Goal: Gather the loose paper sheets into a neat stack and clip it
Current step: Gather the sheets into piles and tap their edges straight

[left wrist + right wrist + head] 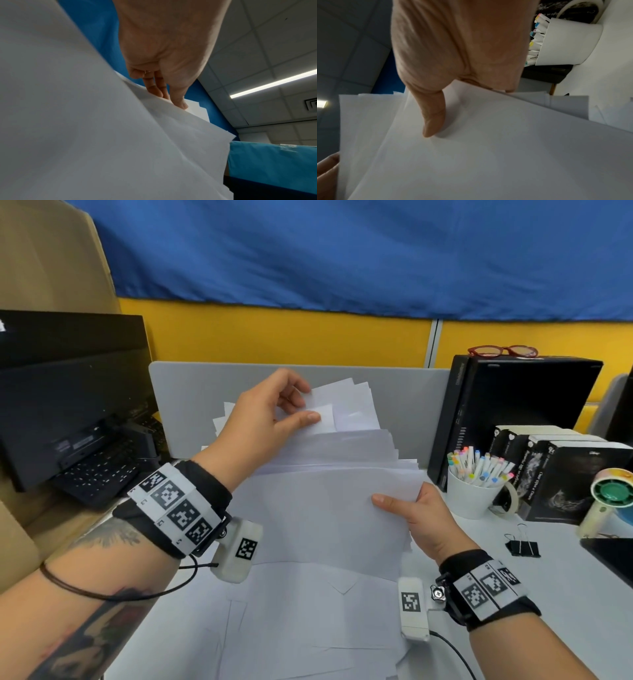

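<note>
A ragged bundle of white paper sheets [325, 474] is lifted off the desk, its edges fanned out unevenly. My left hand [274, 419] pinches the sheets near their far top, thumb in front and fingers behind. In the left wrist view the left hand [171, 97] reaches over the sheets [85, 121]. My right hand [411, 515] grips the bundle's right edge, thumb pressed flat on the front sheet. The right wrist view shows that thumb [433, 121] on the paper [488, 155]. More loose sheets [308, 628] lie on the desk underneath. A black binder clip [522, 546] lies to the right.
A white cup of markers [474, 484] and black boxes [565, 474] stand at the right, with a tape roll and a small fan [609, 498]. A black monitor and keyboard [68, 412] fill the left. A grey divider [191, 395] backs the desk.
</note>
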Demonstrator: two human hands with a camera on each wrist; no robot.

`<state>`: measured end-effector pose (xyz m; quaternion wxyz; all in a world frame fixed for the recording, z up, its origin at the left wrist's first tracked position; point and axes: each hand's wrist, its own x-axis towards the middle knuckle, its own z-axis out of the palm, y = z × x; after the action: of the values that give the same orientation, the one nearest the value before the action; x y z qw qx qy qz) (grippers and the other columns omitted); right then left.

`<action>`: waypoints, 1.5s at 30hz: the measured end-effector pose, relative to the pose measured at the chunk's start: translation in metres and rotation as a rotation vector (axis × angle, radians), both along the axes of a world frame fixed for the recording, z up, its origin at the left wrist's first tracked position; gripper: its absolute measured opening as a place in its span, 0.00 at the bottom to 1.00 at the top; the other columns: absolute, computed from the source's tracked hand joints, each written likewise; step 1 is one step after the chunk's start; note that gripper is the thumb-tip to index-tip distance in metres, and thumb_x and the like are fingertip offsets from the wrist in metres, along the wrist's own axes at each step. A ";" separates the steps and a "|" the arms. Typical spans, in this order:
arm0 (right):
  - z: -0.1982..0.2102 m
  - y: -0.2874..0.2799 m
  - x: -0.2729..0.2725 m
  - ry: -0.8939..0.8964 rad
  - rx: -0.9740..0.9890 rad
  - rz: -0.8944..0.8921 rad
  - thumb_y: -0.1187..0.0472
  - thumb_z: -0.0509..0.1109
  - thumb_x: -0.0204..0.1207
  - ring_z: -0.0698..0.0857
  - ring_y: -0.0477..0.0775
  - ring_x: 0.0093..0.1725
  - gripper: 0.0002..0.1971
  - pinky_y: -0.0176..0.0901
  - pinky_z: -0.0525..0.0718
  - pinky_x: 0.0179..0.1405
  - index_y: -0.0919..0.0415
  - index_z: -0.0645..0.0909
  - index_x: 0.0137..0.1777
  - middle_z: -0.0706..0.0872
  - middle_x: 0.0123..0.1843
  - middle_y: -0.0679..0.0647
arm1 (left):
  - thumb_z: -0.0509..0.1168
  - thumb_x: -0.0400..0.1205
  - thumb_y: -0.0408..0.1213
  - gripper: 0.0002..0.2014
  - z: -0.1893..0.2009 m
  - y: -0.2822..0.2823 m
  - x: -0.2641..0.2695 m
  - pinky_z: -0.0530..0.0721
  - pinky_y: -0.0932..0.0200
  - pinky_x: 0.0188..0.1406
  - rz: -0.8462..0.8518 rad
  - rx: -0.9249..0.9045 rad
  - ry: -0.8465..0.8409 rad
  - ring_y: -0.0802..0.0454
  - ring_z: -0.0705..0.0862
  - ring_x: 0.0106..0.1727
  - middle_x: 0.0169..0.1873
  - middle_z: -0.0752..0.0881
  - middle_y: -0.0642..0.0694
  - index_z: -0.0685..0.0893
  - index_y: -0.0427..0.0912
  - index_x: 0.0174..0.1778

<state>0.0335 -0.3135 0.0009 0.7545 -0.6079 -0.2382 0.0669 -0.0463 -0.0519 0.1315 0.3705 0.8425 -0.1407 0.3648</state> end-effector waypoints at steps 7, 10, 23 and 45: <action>0.001 0.000 -0.001 -0.007 -0.013 -0.013 0.45 0.92 0.48 0.90 0.67 0.59 0.44 0.66 0.88 0.61 0.64 0.85 0.64 0.92 0.59 0.63 | 0.80 0.78 0.36 0.05 0.006 0.001 -0.007 0.78 0.67 0.47 -0.152 0.047 0.133 0.61 0.80 0.41 0.40 0.90 0.46 0.91 0.48 0.45; 0.002 -0.001 -0.002 -0.009 -0.015 -0.008 0.45 0.92 0.49 0.90 0.67 0.59 0.43 0.65 0.87 0.61 0.63 0.85 0.64 0.92 0.59 0.62 | 0.74 0.83 0.29 0.09 0.009 0.006 -0.009 0.75 0.74 0.49 -0.161 -0.071 0.005 0.65 0.81 0.41 0.39 0.86 0.54 0.86 0.48 0.43; 0.000 -0.001 -0.002 0.014 0.004 -0.033 0.52 0.89 0.57 0.90 0.67 0.60 0.35 0.63 0.87 0.62 0.64 0.86 0.64 0.92 0.59 0.62 | 0.59 0.92 0.42 0.07 -0.023 0.090 -0.028 0.77 0.66 0.45 0.346 -0.756 -0.163 0.63 0.76 0.43 0.45 0.77 0.57 0.77 0.46 0.63; 0.001 0.009 -0.003 0.089 0.034 -0.233 0.68 0.79 0.73 0.92 0.62 0.53 0.12 0.56 0.90 0.52 0.59 0.87 0.56 0.94 0.51 0.56 | 0.70 0.54 0.84 0.52 -0.122 0.088 -0.034 0.91 0.52 0.61 -0.386 -0.923 0.500 0.48 0.87 0.70 0.70 0.88 0.46 0.89 0.56 0.70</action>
<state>0.0304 -0.3050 0.0020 0.7772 -0.6150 -0.1331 0.0016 -0.0799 0.0360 0.0091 0.7832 0.6126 -0.0258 0.1029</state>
